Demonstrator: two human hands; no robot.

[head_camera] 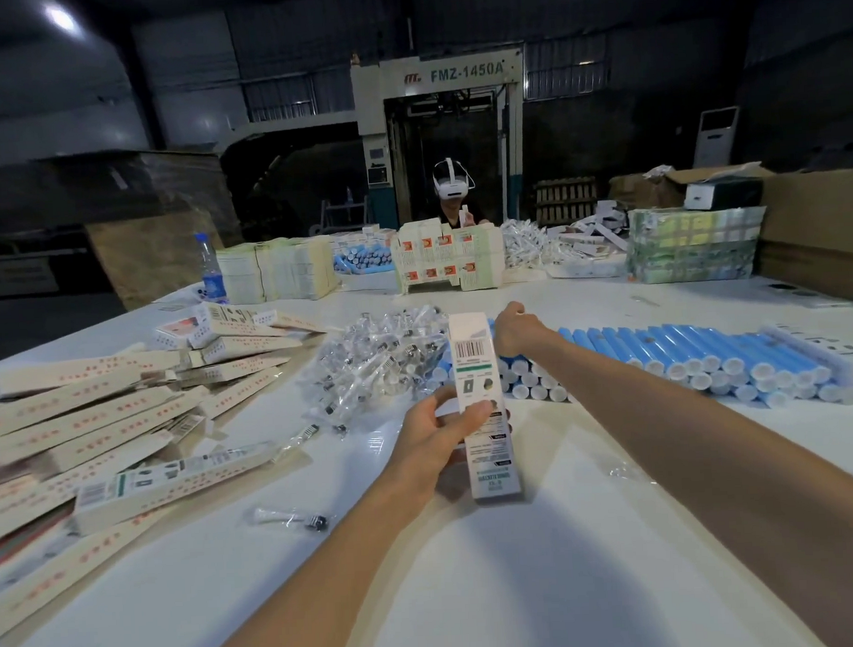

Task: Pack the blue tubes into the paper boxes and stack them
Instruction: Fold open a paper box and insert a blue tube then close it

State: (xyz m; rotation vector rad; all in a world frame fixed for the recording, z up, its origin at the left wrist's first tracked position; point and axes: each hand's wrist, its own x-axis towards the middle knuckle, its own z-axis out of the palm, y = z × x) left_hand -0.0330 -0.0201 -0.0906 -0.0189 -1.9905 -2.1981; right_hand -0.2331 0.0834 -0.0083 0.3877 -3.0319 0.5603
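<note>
My left hand [439, 430] grips a long white paper box [482, 404] around its middle, holding it upright above the white table [475, 590]. Reaching past the box, my right hand [513, 331] lies on the near end of a wide pile of blue tubes [685, 351] with white caps; its fingers curl down onto the tubes, and whether they hold one is hidden. Flat and assembled paper boxes [101, 420] lie heaped at the left.
A heap of small clear-wrapped parts [377, 354] sits in the middle, one loose part [291, 517] near me. Across the table are stacked cartons [275, 268], a water bottle [210, 269], more blue tubes [363, 260], wrapped bundles [695, 250] and a person wearing a headset [453, 190].
</note>
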